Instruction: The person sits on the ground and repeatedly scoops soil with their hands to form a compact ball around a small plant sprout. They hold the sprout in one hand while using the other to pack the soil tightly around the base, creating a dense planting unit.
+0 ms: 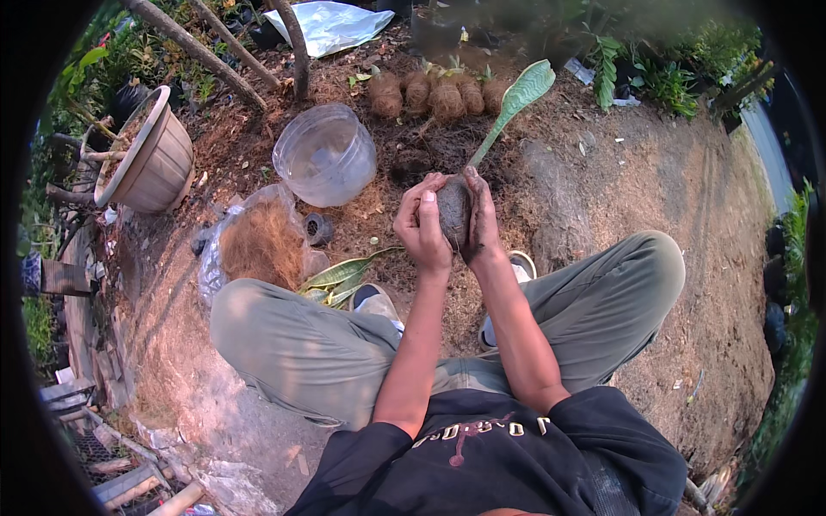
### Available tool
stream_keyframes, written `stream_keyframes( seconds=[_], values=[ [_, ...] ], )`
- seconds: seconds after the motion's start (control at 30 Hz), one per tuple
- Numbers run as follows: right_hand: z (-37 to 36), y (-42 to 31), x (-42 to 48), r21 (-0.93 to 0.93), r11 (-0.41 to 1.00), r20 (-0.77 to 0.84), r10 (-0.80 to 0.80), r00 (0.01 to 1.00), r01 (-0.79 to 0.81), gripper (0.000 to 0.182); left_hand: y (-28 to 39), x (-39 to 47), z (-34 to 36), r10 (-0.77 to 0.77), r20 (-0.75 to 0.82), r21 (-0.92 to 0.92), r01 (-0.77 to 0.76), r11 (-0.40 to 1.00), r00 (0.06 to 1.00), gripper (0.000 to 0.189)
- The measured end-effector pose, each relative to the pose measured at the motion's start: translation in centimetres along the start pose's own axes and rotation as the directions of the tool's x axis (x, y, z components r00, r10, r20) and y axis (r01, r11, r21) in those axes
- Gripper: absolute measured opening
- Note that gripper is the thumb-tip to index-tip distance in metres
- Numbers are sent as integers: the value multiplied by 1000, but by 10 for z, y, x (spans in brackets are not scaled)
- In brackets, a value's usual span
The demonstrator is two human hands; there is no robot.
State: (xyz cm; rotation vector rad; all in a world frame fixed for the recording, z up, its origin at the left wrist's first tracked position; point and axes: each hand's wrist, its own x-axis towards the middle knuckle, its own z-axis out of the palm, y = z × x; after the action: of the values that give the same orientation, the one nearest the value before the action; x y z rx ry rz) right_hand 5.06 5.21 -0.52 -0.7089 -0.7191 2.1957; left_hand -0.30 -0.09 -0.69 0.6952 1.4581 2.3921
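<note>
Between my two palms is a dark ball of soil [454,213], with a long green snake plant leaf [519,97] rising from its top and leaning to the right. My left hand [424,222] presses the ball from the left, thumb up along its near side. From the right, my right hand [481,216] cups it with fingers extended, smeared with dirt. Below the hands, loose dark soil and fibre [413,168] lie on the ground. Several fibre-wrapped root balls [446,100] with small shoots stand in a row beyond.
A clear plastic tub [326,155] stands left of my hands. Near it are a bag of brown coconut fibre [261,245], a roll of dark twine [319,229] and cut snake plant leaves [339,274]. Farther left is a tilted plant pot [151,158]. Thin trunks [301,51] rise behind.
</note>
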Motion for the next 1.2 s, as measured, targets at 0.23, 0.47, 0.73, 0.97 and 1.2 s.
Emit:
stream_keyframes(
  seconds=[0.23, 0.47, 0.73, 0.97, 1.2],
  values=[
    [11, -28, -8, 215, 976, 296, -21, 955, -46, 47, 63, 4, 55, -6, -273, 106, 36, 994, 962, 51],
    [-5, 1, -1, -58, 998, 68, -5, 998, 9, 42, -2, -1, -4, 77, -18, 69, -75, 995, 997, 42],
    [-1, -18, 4, 75, 997, 347, -14, 938, -13, 42, 26, 7, 9, -20, 22, -203, 24, 979, 1000, 59],
    [-5, -3, -3, -32, 999, 215, -1, 977, 8, 27, 4, -1, -3, 341, 45, 160, -344, 925, 939, 27],
    [11, -21, -10, -108, 983, 280, -113, 953, 148, 41, 12, 5, 1, -238, 31, -529, 218, 820, 971, 54]
  ],
)
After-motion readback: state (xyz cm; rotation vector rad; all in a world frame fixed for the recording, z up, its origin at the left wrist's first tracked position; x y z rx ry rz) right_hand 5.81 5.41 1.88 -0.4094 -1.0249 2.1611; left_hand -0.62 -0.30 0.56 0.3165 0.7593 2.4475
